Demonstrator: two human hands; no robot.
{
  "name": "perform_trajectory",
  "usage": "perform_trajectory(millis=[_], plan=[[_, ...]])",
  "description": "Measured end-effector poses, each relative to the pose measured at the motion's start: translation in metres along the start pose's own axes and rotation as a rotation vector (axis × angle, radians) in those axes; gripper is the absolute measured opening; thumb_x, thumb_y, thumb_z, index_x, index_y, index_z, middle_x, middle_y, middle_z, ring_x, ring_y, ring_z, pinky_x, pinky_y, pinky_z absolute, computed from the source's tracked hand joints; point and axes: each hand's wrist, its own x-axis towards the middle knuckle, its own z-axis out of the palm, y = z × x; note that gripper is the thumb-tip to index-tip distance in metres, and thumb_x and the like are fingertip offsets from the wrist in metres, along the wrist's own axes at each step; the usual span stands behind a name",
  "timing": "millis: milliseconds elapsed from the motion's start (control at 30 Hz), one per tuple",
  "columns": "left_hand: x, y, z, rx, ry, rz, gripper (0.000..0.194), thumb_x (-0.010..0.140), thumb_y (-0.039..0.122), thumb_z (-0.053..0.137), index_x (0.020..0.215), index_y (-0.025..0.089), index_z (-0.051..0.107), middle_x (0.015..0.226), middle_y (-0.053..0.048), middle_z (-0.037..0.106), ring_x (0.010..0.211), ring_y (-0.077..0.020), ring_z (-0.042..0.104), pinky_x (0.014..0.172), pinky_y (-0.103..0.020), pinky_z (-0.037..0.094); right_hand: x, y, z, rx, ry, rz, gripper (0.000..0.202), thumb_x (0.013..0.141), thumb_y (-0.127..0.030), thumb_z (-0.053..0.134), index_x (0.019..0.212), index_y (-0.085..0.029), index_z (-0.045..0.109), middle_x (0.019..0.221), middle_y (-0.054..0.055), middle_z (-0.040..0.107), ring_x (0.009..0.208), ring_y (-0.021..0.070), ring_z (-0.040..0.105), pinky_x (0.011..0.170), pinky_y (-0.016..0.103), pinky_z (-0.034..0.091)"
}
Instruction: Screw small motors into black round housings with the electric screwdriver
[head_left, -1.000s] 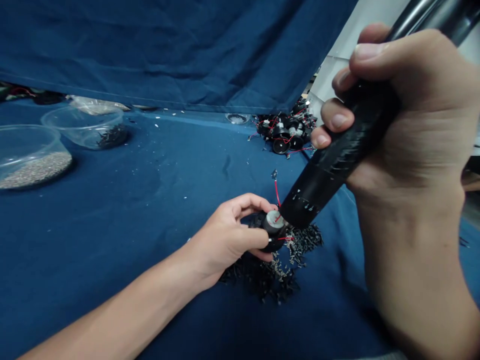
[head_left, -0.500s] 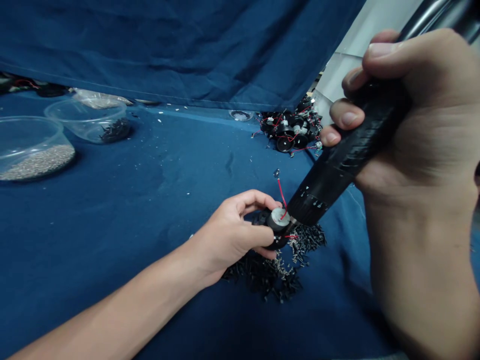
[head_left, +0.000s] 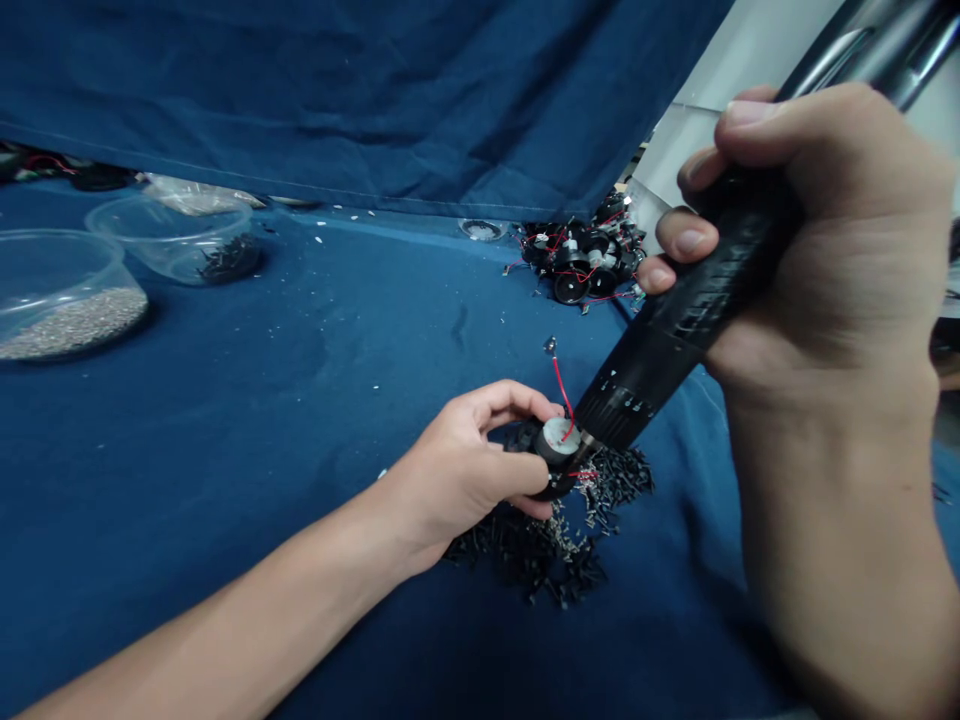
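My left hand (head_left: 487, 450) is closed round a black round part with a grey motor (head_left: 560, 437) on top and red wires coming off it. One red wire (head_left: 561, 385) stands up from the motor. My right hand (head_left: 832, 220) grips a black electric screwdriver (head_left: 660, 350), tilted down to the left. Its metal tip meets the black part beside the motor; the exact contact point is too small to make out. Under and beside my left hand lie a pile of black screws (head_left: 626, 475) and small silver screws (head_left: 566, 540).
At the back right is a heap of black motor parts with red wires (head_left: 574, 260). Two clear tubs stand at the left, one with silver pieces (head_left: 82, 322), one with black pieces (head_left: 229, 257). A blue curtain (head_left: 337, 100) hangs across the back.
My right hand and the rear of the screwdriver have shifted slightly left, while its tip stays at the black part. My left hand has hardly moved.
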Motion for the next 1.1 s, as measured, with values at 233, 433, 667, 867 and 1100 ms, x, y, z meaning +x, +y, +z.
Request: perform_trajectory(millis=[233,433,667,867,1100], plan=[[0.000,-0.001,0.000,0.005,0.009,-0.005,0.031,0.060,0.002,0.061,0.087,0.018,0.057,0.097,-0.002,0.058,0.068,-0.0112,0.056,0.060,-0.030,0.057,0.002,0.002,-0.001,0.010,-0.007,0.017,0.014,0.081,-0.014,0.052,0.069,-0.018,0.058,0.065,-0.005,0.046,0.045,0.0070,0.044,0.035,0.022,0.039],[0.000,0.000,0.000,0.017,0.026,-0.017,0.031,0.059,0.003,0.061,0.086,0.018,0.057,0.098,-0.003,0.057,0.069,-0.0113,0.055,0.059,-0.030,0.057,0.002,0.002,0.000,0.000,0.019,0.004,0.013,0.080,-0.012,0.051,0.072,-0.019,0.057,0.065,-0.004,0.046,0.045,0.0076,0.043,0.036,0.023,0.039],[-0.001,0.002,0.000,-0.007,0.024,-0.070,0.028,0.060,0.004,0.060,0.085,0.016,0.056,0.092,-0.003,0.056,0.071,-0.0130,0.056,0.057,-0.029,0.057,0.000,0.001,0.005,-0.015,0.042,-0.044,0.014,0.077,-0.009,0.052,0.071,-0.020,0.058,0.061,-0.003,0.046,0.043,0.0102,0.040,0.033,0.026,0.036],[-0.001,0.001,0.000,-0.040,0.022,-0.101,0.028,0.059,0.004,0.060,0.084,0.016,0.057,0.088,-0.002,0.058,0.069,-0.0124,0.055,0.056,-0.029,0.057,0.003,0.003,0.004,-0.024,0.011,-0.062,0.010,0.074,-0.010,0.055,0.073,-0.019,0.057,0.062,-0.004,0.048,0.044,0.0101,0.044,0.034,0.025,0.038],[-0.001,-0.005,0.002,-0.092,0.012,-0.168,0.031,0.061,0.004,0.059,0.089,0.016,0.058,0.088,-0.003,0.060,0.071,-0.0138,0.057,0.055,-0.029,0.057,-0.004,0.003,0.009,-0.069,-0.001,-0.122,0.015,0.067,-0.013,0.064,0.071,-0.023,0.054,0.061,-0.005,0.051,0.044,0.0124,0.046,0.033,0.028,0.041]])
